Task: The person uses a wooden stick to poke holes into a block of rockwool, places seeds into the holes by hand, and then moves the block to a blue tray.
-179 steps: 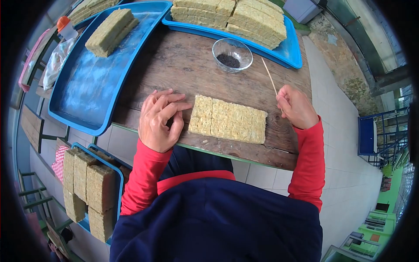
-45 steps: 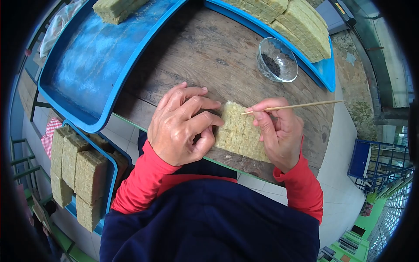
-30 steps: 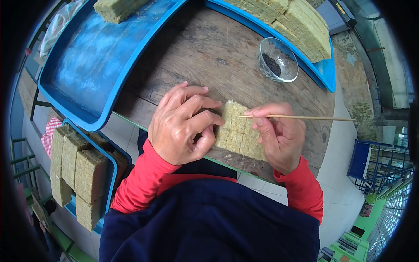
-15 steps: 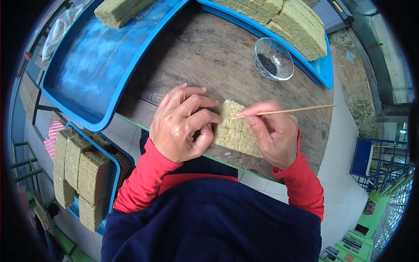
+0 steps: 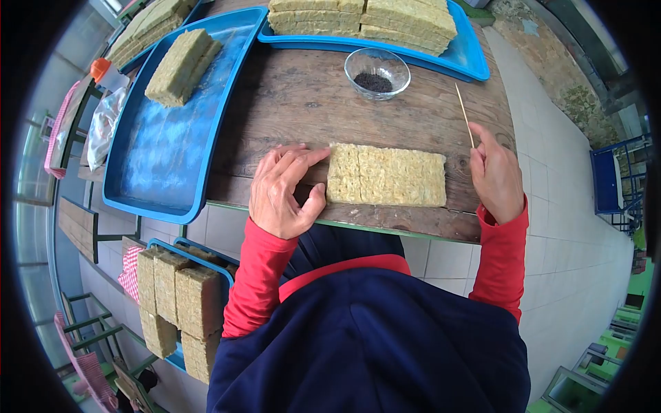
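Observation:
A pale yellow slab of rockwool (image 5: 396, 177), scored into small blocks, lies flat near the front edge of the wooden table. At the slab's left end is my left hand (image 5: 282, 189), thumb and fingers apart, the index fingertip at its corner. My right hand (image 5: 497, 172) is to the right of the slab, apart from it, pinching a thin wooden skewer (image 5: 463, 110) that points up and away. Beyond the slab stands a clear glass bowl (image 5: 385, 63) with small dark grains (image 5: 372, 82) in the bottom.
A blue tray (image 5: 165, 203) with a rockwool block (image 5: 180, 67) lies at left. Another blue tray (image 5: 475, 58) at the back holds stacked rockwool slabs (image 5: 406, 20). Below left, more rockwool blocks (image 5: 196, 296) stand in a blue tray beside the table (image 5: 296, 96).
My right hand has moved right, off the slab, and the skewer has swung from level to pointing away. The left hand has spread its fingers. The camera view has shifted.

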### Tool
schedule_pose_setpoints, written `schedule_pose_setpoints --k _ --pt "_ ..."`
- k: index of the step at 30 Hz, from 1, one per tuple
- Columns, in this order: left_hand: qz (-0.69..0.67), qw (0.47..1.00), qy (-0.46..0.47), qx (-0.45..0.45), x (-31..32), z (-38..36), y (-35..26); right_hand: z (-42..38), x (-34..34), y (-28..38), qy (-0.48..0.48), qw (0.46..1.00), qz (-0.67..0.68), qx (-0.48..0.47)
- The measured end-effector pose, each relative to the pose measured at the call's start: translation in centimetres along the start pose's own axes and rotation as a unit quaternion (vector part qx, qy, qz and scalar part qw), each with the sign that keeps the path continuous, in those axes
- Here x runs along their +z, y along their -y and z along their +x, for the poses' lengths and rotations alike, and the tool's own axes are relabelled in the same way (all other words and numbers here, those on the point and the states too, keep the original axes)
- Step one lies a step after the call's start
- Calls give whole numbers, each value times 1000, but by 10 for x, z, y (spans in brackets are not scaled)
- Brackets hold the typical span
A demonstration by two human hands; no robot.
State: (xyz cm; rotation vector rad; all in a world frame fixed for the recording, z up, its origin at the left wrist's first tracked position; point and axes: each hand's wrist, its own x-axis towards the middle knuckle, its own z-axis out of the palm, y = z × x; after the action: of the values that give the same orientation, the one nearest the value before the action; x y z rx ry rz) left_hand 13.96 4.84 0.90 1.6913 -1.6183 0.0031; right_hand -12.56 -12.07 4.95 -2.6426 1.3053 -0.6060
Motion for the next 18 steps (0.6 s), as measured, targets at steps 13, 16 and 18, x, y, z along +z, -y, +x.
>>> schedule_pose_setpoints --k 13,16,18 --pt "24 997 14 -75 3 -13 -6 -56 17 23 -51 994 100 6" --pt "17 997 31 -71 5 -14 -9 -58 27 25 -79 989 123 -24" --pt "9 996 31 -78 4 -14 -11 -60 29 25 -84 986 145 -29"
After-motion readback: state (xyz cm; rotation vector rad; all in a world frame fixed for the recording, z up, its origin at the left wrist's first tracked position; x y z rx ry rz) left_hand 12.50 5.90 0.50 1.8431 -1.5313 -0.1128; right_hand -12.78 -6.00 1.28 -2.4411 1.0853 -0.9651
